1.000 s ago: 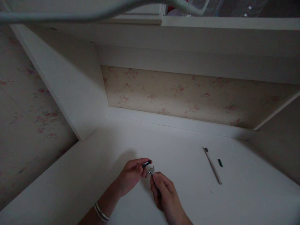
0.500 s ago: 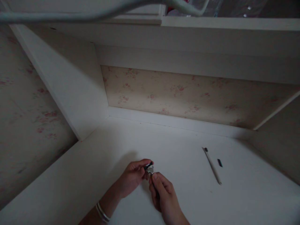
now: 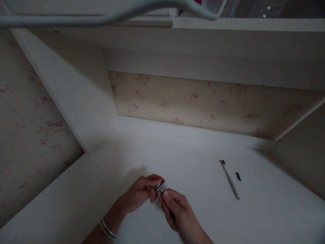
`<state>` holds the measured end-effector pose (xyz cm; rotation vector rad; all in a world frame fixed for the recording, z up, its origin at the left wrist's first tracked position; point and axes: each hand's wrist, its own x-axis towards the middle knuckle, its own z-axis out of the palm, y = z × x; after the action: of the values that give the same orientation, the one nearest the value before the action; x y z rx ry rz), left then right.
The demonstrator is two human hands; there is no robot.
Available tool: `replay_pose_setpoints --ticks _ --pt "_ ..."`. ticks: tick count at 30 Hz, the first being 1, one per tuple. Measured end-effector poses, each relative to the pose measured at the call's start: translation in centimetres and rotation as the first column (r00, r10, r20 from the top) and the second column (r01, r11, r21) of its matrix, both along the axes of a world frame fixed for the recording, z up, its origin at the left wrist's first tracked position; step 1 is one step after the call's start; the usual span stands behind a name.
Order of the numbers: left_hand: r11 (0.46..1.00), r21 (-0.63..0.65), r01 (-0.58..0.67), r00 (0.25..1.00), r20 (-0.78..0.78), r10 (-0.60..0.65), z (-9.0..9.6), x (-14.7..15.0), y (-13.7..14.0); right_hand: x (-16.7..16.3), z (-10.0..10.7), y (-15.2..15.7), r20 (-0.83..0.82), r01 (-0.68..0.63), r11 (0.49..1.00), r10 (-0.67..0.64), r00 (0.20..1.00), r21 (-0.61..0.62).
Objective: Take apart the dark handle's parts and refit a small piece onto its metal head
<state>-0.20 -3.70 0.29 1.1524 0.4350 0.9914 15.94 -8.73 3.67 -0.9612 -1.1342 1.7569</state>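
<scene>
Our left hand (image 3: 139, 195) is pinching a small dark piece (image 3: 159, 184), our right hand (image 3: 177, 207) gripping a metal-headed tool (image 3: 161, 188), both left of the pale stick (image 3: 230, 180) on the table (image 3: 193, 162). We're risking a slip if that fingertip pinch loosens; the piece-to-tool gap from a second ago is no longer showing.

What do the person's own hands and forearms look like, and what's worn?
Left hand and right hand are bare, without gloves. No sleeves show on the forearms. A pale bracelet with a darker stripe circles the left wrist.
</scene>
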Motion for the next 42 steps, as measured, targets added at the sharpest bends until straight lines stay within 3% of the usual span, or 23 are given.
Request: replay_pose_setpoints --ticks 4,13,23,31,35,42 --pt "0.999 0.0 0.043 0.997 -0.07 -0.043 -0.3 -0.4 0.0 0.3 0.4 0.0 -0.041 -0.064 0.998 0.062 0.997 -0.026" --pt "0.996 0.06 0.071 0.997 -0.036 -0.069 0.3 -0.1 0.0 0.5 0.4 -0.3 0.074 -0.079 0.993 0.072 0.995 0.088" --pt "0.978 -0.179 0.109 0.984 0.16 -0.081 0.0 0.7 -0.1 0.1 -0.4 -0.4 0.164 0.009 0.989 -0.033 0.986 0.147" --pt "0.963 -0.261 0.068 0.986 0.162 -0.026 0.0 0.9 -0.2 -0.5 -1.0 -0.4 0.106 0.067 0.987 -0.083 0.991 0.148" --pt "0.972 -0.227 0.066 0.986 0.167 -0.028 -0.2 0.9 -0.2 -0.7 -0.6 -0.4 0.061 0.048 0.993 -0.055 0.997 0.111" --pt "1.0 -0.031 -0.002 0.992 0.127 0.006 0.0 0.6 0.0 -0.8 -0.2 -0.5 0.014 0.043 0.999 -0.043 0.999 -0.007"
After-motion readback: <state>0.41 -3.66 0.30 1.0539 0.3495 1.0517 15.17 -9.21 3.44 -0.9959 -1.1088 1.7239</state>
